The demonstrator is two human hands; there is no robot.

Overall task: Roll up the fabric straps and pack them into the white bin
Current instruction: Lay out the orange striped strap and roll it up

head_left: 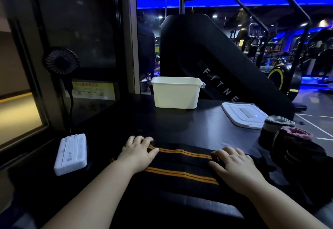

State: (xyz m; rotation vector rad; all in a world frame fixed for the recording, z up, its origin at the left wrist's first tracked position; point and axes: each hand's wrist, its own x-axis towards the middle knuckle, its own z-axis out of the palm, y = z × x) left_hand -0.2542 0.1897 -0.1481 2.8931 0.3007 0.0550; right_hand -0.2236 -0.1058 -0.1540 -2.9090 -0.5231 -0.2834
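- Head view showed the left hand (138, 154) lying flat, fingers straight and spread, pressing down on the black fabric strap with orange stripes (182, 162), which lay stretched between the two hands on the black tabletop (180, 124).
- The right hand (234, 165) rested on the strap's other end, where the fabric looked thickened and dark under its fingers. Whether those fingers gripped a started coil or only lay on it could not be told.
- Beyond the hands, roughly midway between them, stood the white plastic bin (176, 93), upright and uncovered. Its inside was hidden from this angle.
- Beyond the right hand lay the flat white lid (243, 113). Just to that hand's outer side were a grey-and-white rolled strap (275, 122) and a pink-edged dark roll (295, 134).
- To the outer side of the left hand lay a white power bank (71, 154).
- Judged from this, the step in hand was the rolling of the striped strap, barely begun.
- The next move likely called for the right hand to turn the end over toward the left hand, keeping the coil tight and its edges aligned, while the left hand held the strap taut.
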